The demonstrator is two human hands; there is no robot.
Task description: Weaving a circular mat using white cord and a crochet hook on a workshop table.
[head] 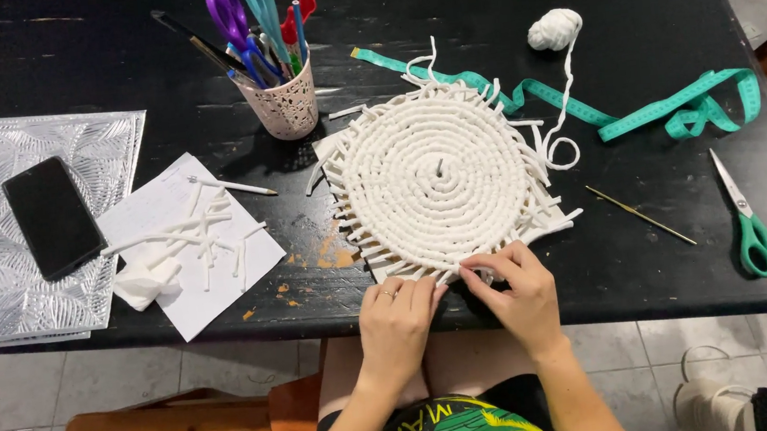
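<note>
A round white coiled cord mat [438, 181] is laid flat at the table's [635, 75] near edge. Its 6 o'clock rim is pinched by the right hand [515, 292], fingers narrowed on loose cord ends [454, 271]; the left hand [397, 323], loosely curled, is rested just beside, at 7 o'clock.

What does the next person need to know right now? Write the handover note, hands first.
Left hand: fingers pressed on the near edge of the round white cord mat.
Right hand: pinching cord ends at that same near edge.
Mat lies flat on the black table, its spiral coiled through to the rim.
Loose cord ends stick out all round the rim.
Cord ball far right, green scissors right, cut scraps on paper left.
</note>
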